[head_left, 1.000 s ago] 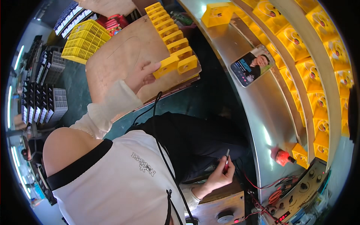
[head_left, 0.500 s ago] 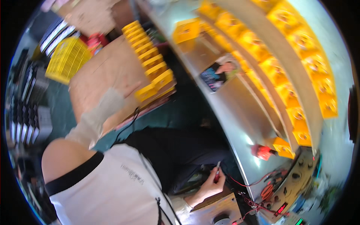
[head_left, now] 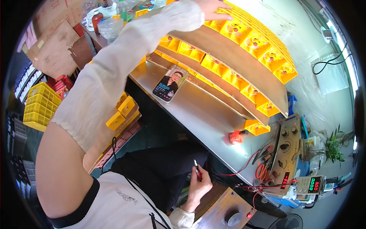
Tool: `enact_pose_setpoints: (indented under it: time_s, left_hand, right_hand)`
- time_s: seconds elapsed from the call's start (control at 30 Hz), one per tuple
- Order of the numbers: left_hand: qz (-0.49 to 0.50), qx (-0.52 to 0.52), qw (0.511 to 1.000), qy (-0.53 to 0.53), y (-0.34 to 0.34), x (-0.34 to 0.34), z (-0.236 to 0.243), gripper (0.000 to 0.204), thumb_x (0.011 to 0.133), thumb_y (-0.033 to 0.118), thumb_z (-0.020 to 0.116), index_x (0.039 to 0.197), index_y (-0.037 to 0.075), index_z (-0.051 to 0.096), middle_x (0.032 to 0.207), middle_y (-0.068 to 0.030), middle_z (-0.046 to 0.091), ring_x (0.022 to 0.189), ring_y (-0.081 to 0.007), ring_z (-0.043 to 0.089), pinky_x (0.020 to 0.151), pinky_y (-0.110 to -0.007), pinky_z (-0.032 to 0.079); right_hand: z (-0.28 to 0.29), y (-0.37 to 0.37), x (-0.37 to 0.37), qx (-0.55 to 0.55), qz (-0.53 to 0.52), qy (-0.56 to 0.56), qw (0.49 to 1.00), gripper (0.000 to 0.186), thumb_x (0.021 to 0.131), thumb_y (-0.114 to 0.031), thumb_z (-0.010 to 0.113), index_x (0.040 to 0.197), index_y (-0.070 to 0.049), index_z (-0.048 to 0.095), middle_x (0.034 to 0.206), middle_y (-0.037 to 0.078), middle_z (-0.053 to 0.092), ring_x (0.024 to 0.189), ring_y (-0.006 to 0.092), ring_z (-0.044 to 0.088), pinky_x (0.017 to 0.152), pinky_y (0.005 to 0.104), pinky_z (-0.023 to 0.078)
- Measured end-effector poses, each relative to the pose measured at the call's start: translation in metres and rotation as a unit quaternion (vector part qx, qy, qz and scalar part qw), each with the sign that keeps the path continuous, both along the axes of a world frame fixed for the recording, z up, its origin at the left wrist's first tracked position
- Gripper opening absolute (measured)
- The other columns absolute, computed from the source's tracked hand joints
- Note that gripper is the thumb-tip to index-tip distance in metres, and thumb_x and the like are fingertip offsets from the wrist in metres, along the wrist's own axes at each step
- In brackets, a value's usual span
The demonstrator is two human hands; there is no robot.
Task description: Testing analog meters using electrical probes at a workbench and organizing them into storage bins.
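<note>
Small electronics workshop: steel bench (head_left: 213, 114), rows of yellow parts (head_left: 244, 38), bench power supply (head_left: 288, 152), stacked crates (head_left: 36, 107).

one phone (head_left: 170, 83), one red probe (head_left: 197, 171), two hands

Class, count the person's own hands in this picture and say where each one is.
2. The left hand lies flat on the top row of yellow housings. The right hand is low, above the lap, fingers closed round a red-handled tool.

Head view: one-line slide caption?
Left hand rests on a top-row yellow part; right hand holds a red-tipped probe beside the steel bench.
</note>
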State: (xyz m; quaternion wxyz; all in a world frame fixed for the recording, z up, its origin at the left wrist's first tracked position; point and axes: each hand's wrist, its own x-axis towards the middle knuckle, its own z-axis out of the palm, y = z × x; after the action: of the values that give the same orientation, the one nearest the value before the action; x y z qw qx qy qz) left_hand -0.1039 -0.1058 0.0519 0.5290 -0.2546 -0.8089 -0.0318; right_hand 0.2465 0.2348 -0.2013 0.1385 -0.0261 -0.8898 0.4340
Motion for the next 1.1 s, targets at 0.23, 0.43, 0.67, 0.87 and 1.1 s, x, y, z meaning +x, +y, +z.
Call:
enact_pose_setpoints:
  time_s: [0.23,0.43,0.67,0.87,1.1]
  left_hand:
    - [-0.053,0.104,0.977,-0.181,0.003,-0.023,-0.022,0.021,0.084,0.022,0.071,0.095,0.004,0.073,0.093,-0.0139,0.067,0.094,-0.0314,0.062,0.081,-0.042,0.049]
    - [-0.001,0.006,0.989,-0.148,0.016,0.054,-0.034,0.063,0.072,0.033,0.083,0.123,0.003,0.060,0.106,-0.0151,0.065,0.102,-0.0344,0.061,0.088,-0.041,0.049]
    - [-0.031,0.185,0.954,-0.232,0.039,0.159,-0.061,0.080,0.070,0.030,0.082,0.137,0.004,0.047,0.127,-0.0217,0.054,0.118,-0.0341,0.053,0.098,-0.037,0.043]
    - [-0.267,0.158,0.896,-0.317,0.118,0.233,-0.174,0.102,0.051,0.020,0.092,0.141,0.006,0.045,0.129,-0.0150,0.054,0.117,-0.0346,0.053,0.099,-0.041,0.044]
    - [-0.228,0.263,0.853,-0.389,0.139,0.223,-0.238,0.104,0.052,0.020,0.091,0.142,0.006,0.040,0.131,-0.0161,0.053,0.118,-0.0353,0.054,0.100,-0.044,0.044]
  right_hand:
    - [-0.020,0.010,0.043,0.021,-0.018,-0.039,0.999,0.019,0.079,-0.011,0.079,0.093,0.001,0.073,0.079,0.016,0.070,0.065,0.0254,0.068,0.061,0.0325,0.053]
    - [-0.022,0.035,0.052,0.041,-0.042,-0.091,0.994,0.020,0.080,-0.012,0.079,0.095,-0.001,0.073,0.070,0.011,0.068,0.060,0.0149,0.061,0.058,0.0281,0.050]
    - [-0.010,0.035,0.025,0.017,-0.111,-0.082,0.990,0.020,0.081,-0.008,0.078,0.097,0.002,0.072,0.074,0.007,0.067,0.061,0.0089,0.054,0.055,0.0235,0.044]
    - [0.019,-0.004,0.001,-0.128,-0.128,-0.038,0.983,0.016,0.079,-0.007,0.079,0.089,-0.002,0.067,0.071,-0.007,0.055,0.058,0.0007,0.035,0.052,0.0176,0.028]
    - [0.036,-0.035,-0.033,-0.049,0.008,0.063,0.997,0.021,0.076,-0.003,0.080,0.080,0.000,0.060,0.067,0.006,0.057,0.052,0.0109,0.046,0.050,0.0239,0.039]
